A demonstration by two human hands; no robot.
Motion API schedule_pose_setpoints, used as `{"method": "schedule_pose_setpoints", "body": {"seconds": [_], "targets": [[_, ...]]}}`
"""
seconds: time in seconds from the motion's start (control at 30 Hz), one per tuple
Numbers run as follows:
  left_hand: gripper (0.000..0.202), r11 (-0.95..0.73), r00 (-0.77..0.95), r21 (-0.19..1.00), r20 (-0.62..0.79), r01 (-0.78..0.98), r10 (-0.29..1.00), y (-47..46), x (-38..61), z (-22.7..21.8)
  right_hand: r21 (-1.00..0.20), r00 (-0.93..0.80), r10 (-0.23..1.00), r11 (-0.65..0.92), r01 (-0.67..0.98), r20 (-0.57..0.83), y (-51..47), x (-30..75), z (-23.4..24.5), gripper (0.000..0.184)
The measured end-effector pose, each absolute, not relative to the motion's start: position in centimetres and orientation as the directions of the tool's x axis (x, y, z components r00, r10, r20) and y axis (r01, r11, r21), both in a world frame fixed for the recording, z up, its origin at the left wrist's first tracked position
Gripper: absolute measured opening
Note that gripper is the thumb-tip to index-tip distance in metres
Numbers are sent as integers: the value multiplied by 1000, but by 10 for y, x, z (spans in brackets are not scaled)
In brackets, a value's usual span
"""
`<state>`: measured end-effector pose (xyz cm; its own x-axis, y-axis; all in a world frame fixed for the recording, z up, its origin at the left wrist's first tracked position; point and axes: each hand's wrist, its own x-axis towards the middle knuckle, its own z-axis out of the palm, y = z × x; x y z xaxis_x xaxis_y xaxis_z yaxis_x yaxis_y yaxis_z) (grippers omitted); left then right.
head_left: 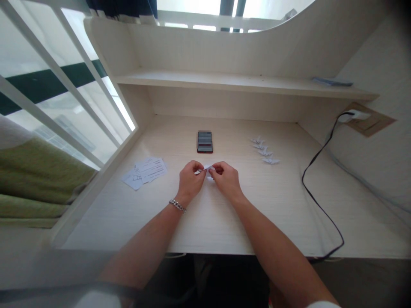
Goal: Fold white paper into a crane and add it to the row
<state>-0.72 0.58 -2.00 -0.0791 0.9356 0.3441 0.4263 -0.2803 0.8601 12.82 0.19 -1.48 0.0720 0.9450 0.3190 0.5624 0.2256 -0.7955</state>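
A small piece of folded white paper (208, 167) is pinched between my two hands over the middle of the desk. My left hand (192, 177), with a chain bracelet at the wrist, grips its left side. On the other side, the thumb and fingertips of my right hand (226, 177) are closed on it. The fingers hide much of the paper, so its exact shape is unclear. Just beyond the hands lies a dark phone-like device (204, 142), its face blurred. Loose printed paper sheets (152, 170) overlap to the left. Several small folded white papers (263, 150) sit in a row at right.
A pale wooden desk (135, 226) runs under a shelf (224, 81) with a flat bluish item (332, 81) on it. A black cable (303, 177) hangs from the wall socket (369, 119) and crosses the desk's right side. White rails (77, 85) border the left.
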Motion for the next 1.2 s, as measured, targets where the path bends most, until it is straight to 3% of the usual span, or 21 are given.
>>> {"method": "schedule_pose_setpoints", "body": {"seconds": [0.17, 0.37, 0.73, 0.93, 1.2], "targets": [[33, -312, 34, 822, 337, 477, 941, 7, -6, -22, -732, -8, 913, 332, 595, 407, 2, 130, -13, 12], [23, -290, 58, 788, 309, 543, 949, 9, -6, -24, -751, -55, 929, 329, 572, 365, 4, 132, -16, 13], [23, -226, 1, 799, 271, 558, 962, 5, -7, -21, -674, 83, 932, 191, 713, 352, -2, 130, -7, 10], [37, -196, 70, 904, 183, 380, 981, 7, -2, -23, -658, 31, 928, 239, 714, 370, -1, 129, -8, 16], [39, -238, 138, 855, 196, 461, 971, 3, 0, -21, -688, 28, 915, 282, 669, 402, -1, 129, -8, 20]]}}
